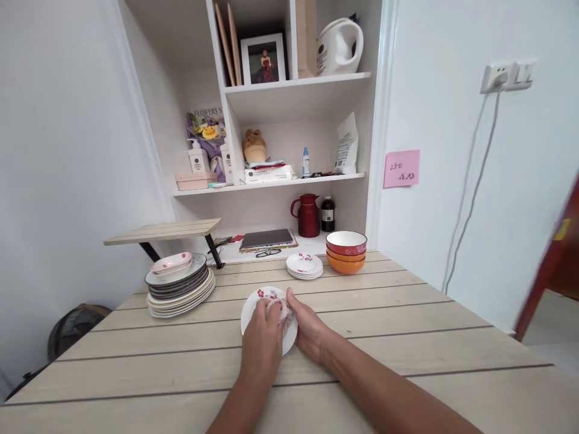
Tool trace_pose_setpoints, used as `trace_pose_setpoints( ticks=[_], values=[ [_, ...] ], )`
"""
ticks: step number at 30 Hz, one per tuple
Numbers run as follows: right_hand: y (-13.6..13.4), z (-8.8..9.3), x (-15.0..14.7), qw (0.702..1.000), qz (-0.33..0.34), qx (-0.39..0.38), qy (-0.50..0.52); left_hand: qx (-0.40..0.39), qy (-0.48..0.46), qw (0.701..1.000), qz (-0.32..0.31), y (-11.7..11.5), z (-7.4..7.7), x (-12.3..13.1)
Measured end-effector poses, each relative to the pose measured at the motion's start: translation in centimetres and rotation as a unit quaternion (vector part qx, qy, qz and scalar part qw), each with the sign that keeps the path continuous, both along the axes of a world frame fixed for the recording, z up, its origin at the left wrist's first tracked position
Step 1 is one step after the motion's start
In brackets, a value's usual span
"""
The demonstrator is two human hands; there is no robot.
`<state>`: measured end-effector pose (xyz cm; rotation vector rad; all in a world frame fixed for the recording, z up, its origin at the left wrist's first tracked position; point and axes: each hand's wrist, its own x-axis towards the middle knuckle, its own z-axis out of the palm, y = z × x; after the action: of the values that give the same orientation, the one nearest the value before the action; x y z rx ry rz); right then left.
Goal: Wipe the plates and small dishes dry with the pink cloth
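One round, glossy white flowered plate [249, 311] is over the middle of the plank-topped table [407, 337]. The left hand [263, 328] bunches one soft, crumpled cloth [284, 311] against it; the right hand [309, 325] clasps its right rim. Near the far edge I count three nested, rounded bowls [346, 256] by the right corner, beside roughly four small flowered plates [304, 265].
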<state>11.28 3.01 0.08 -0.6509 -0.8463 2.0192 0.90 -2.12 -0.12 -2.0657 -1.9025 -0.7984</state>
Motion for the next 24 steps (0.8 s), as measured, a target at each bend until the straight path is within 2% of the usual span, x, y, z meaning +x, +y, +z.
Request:
trace_pose_setpoints(
  ticks=[4, 9, 12, 14, 16, 18, 24],
  values=[
    [-0.5, 0.1, -0.2, 1.000, -0.002, 0.017, -0.019, 0.026, -0.034, 0.999, 0.033, 0.4, 0.0, -0.3],
    [-0.7, -0.3, -0.5, 0.999, 0.005, 0.037, -0.005, 0.042, -0.050, 0.990, 0.123, 0.7, 0.8, -0.9],
    [-0.7, -0.2, -0.6, 1.000, 0.005, 0.023, 0.001, 0.017, -0.053, 0.982, 0.182, 0.6, 1.3, -1.4],
    [-0.7, 0.0, -0.5, 1.000, 0.001, 0.005, 0.008, -0.014, -0.045, 0.979, 0.197, 0.5, 1.3, -1.6],
    [-0.6, 0.3, -0.4, 1.000, -0.004, -0.018, 0.019, -0.039, -0.032, 0.982, 0.184, 0.3, 1.2, -1.7],
    [-0.4, 0.6, -0.2, 0.999, -0.011, -0.042, 0.024, -0.056, -0.020, 0.988, 0.146, 0.2, 0.9, -1.6],
    [0.5, 0.4, 0.4, 0.997, -0.026, -0.061, 0.029, -0.065, 0.013, 0.997, -0.039, 0.1, -0.4, 0.0]
  ],
)
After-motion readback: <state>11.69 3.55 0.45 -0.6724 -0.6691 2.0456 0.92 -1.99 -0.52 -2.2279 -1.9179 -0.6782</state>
